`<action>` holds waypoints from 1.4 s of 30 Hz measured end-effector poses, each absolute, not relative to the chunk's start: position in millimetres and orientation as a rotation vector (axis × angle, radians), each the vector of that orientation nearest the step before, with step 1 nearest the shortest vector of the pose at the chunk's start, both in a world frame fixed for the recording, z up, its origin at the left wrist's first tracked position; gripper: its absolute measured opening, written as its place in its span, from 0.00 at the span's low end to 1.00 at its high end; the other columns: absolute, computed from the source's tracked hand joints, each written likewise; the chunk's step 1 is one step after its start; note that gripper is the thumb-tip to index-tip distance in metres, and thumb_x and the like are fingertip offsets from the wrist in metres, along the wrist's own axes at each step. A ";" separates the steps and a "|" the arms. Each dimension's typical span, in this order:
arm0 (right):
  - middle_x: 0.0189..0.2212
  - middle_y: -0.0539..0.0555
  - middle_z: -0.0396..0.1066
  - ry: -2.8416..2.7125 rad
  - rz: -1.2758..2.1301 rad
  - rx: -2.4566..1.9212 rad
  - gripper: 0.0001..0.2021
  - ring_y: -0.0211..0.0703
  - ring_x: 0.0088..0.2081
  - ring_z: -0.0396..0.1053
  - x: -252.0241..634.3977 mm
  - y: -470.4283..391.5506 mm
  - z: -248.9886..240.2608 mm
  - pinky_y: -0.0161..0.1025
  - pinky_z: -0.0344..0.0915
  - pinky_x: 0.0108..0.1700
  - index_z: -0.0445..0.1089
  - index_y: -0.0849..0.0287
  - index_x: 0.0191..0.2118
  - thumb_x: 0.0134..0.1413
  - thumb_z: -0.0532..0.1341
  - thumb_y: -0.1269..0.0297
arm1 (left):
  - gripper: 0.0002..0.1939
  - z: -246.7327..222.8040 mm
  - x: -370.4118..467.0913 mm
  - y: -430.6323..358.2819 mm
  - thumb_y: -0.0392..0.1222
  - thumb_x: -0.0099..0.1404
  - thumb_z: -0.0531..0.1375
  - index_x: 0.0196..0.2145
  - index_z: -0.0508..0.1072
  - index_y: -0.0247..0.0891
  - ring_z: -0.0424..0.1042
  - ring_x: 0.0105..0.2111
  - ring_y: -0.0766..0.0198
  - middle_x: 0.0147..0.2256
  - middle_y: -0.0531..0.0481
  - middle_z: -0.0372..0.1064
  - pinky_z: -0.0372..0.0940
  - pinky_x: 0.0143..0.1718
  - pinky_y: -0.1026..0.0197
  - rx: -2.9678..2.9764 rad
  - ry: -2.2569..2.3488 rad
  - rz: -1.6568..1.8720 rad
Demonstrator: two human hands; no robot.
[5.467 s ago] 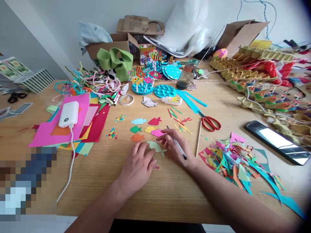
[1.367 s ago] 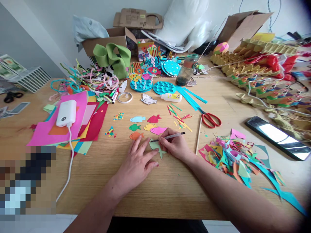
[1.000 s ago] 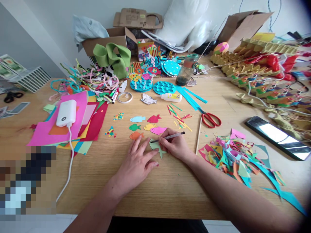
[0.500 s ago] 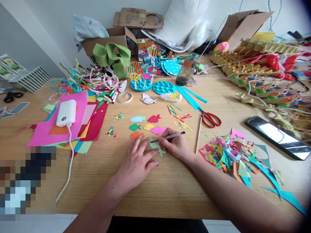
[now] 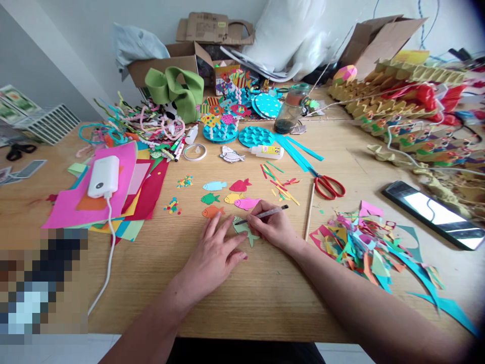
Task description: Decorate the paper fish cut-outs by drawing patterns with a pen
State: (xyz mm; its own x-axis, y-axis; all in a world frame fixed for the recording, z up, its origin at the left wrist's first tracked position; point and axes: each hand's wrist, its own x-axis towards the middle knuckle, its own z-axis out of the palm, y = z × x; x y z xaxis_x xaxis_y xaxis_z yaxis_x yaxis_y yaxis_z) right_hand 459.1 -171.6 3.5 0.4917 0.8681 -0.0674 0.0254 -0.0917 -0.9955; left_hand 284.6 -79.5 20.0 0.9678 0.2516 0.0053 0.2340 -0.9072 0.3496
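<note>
My right hand (image 5: 271, 225) grips a dark pen (image 5: 275, 211), its tip down at the head end of a pale green paper fish (image 5: 242, 227). My left hand (image 5: 222, 242) lies with its fingers spread on the table, fingertips touching or close to the edge of that fish. Just beyond my hands lie several cut paper fish: an orange one (image 5: 212, 211), a green one (image 5: 210, 198), a light blue one (image 5: 214, 185), a red one (image 5: 240, 185), a yellow one (image 5: 232, 198) and a pink one (image 5: 246, 203).
Red-handled scissors (image 5: 329, 187) and a wooden stick (image 5: 310, 212) lie to the right, near paper scraps (image 5: 359, 242) and a phone (image 5: 432, 215). A glue bottle (image 5: 267, 151) lies farther back. On the left, a white power bank (image 5: 103, 176) rests on coloured paper (image 5: 146, 202).
The pen tip has shifted very slightly on the pale green fish. My left hand stays where it was, and nothing else has visibly moved.
</note>
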 end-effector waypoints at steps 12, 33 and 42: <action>0.15 0.45 0.63 -0.813 0.875 -1.491 0.11 0.33 0.16 0.60 458.7 -171.2 4.9 0.31 0.56 0.19 0.61 0.58 0.27 0.48 0.63 0.59 | 0.20 18.9 284.2 -78.9 0.49 0.68 0.58 0.57 0.69 0.51 0.43 0.67 0.44 0.65 0.48 0.51 0.51 0.63 0.38 2.760 0.353 0.080; 0.15 0.45 0.63 -0.821 0.889 -1.475 0.11 0.33 0.16 0.59 459.8 -172.0 2.6 0.31 0.55 0.19 0.61 0.57 0.26 0.48 0.64 0.60 | 0.19 17.9 283.4 -78.8 0.50 0.68 0.57 0.56 0.69 0.51 0.43 0.67 0.45 0.65 0.48 0.51 0.51 0.63 0.37 2.761 0.346 0.089; 0.14 0.45 0.63 -0.803 0.890 -1.488 0.13 0.33 0.16 0.58 459.0 -172.7 6.7 0.32 0.54 0.19 0.60 0.57 0.25 0.47 0.65 0.57 | 0.19 19.9 283.9 -79.2 0.50 0.69 0.57 0.56 0.70 0.51 0.44 0.67 0.44 0.65 0.48 0.52 0.51 0.63 0.37 2.752 0.345 0.086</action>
State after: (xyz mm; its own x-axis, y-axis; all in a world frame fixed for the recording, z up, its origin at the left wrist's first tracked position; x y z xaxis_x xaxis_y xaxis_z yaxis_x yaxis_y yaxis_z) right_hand 459.0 -172.7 6.7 0.4750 0.8757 -0.0870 -0.0025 -0.0975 -0.9952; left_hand 283.9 -79.2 19.9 0.9682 0.2497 0.0149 0.2274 -0.9036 0.3630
